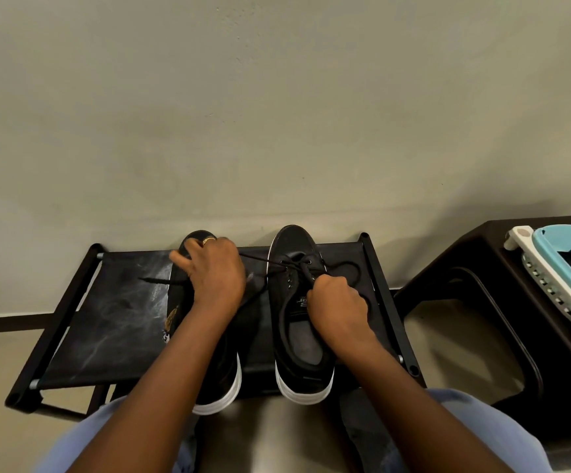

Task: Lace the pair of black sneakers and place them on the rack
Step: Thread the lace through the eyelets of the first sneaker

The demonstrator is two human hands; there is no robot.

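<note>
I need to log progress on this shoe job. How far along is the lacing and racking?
Done: both sneakers already sit on the rack. In hand: the right hand grips the lace at the right sneaker, while the left hand pulls its other end across the left sneaker. Left: finishing this lacing. The left sneaker's lacing is hidden under the hand.

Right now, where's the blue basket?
Head view, far right edge: the blue basket sits on the dark stool, right of the shoe rack holding both sneakers.
</note>
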